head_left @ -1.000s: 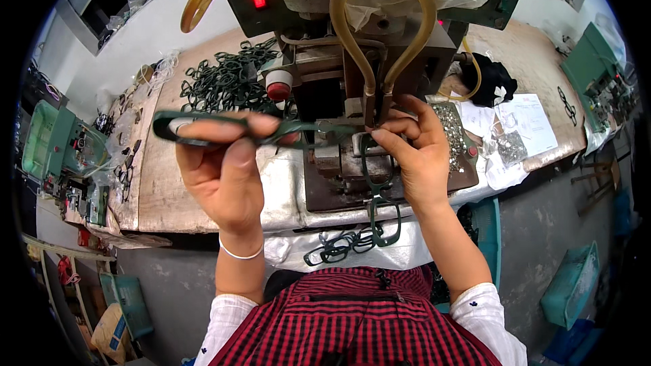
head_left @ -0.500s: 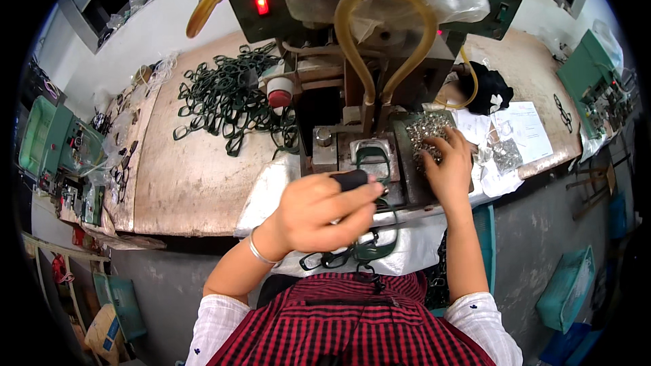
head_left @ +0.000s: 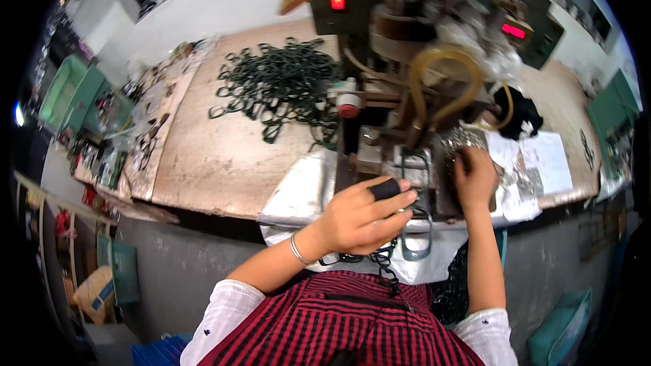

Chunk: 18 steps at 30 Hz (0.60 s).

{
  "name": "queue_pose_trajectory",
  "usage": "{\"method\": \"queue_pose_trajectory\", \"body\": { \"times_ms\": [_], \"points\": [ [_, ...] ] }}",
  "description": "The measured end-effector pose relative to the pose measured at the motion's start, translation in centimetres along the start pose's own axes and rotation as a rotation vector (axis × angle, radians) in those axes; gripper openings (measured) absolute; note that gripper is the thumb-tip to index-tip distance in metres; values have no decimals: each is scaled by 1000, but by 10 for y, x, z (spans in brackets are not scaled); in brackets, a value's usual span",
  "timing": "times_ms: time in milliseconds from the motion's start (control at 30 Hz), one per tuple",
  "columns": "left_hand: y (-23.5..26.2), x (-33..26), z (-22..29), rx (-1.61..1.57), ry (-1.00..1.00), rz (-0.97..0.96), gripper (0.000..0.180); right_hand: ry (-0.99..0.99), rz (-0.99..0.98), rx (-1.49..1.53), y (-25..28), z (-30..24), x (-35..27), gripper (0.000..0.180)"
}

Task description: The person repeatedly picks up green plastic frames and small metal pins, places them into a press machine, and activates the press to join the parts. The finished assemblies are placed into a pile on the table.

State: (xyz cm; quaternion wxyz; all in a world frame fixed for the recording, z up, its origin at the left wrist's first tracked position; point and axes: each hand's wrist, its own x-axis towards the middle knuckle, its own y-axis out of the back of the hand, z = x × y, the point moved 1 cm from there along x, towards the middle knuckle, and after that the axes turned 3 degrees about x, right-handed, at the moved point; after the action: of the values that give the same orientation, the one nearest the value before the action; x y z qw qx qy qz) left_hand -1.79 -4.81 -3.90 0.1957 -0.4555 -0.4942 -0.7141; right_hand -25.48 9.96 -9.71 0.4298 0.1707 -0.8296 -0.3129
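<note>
My left hand, with a black sleeve on one finger, pinches a dark green eyeglass frame near its middle. One rim hangs toward me; the other lies over the metal fixture of a bench machine. Part of the frame is hidden behind my fingers. My right hand reaches into a tray of small shiny metal parts right of the fixture. Its fingers are curled and its thumb is close to them; whatever is between the tips is too blurred to name. More dark frames lie below my left hand.
Dark green frames are heaped on the table to the left. The machine, with a looped yellow hose and a red knob, rises ahead. Papers and a black cloth lie at right. A teal crate stands on the floor.
The view has shifted, so the machine and table sit farther right in it. My right hand's fingers, spread over the tray before, are now curled into it. My left hand still holds the frame.
</note>
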Motion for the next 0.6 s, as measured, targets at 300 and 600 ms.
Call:
{"method": "queue_pose_trajectory", "body": {
  "times_ms": [300,600],
  "points": [
    [92,-50,-136,827,709,18,15,-399,42,495,4,-3,-3,14],
    [64,-144,-213,887,757,3,16,-368,108,356,26,-5,-26,14]
  ]
}}
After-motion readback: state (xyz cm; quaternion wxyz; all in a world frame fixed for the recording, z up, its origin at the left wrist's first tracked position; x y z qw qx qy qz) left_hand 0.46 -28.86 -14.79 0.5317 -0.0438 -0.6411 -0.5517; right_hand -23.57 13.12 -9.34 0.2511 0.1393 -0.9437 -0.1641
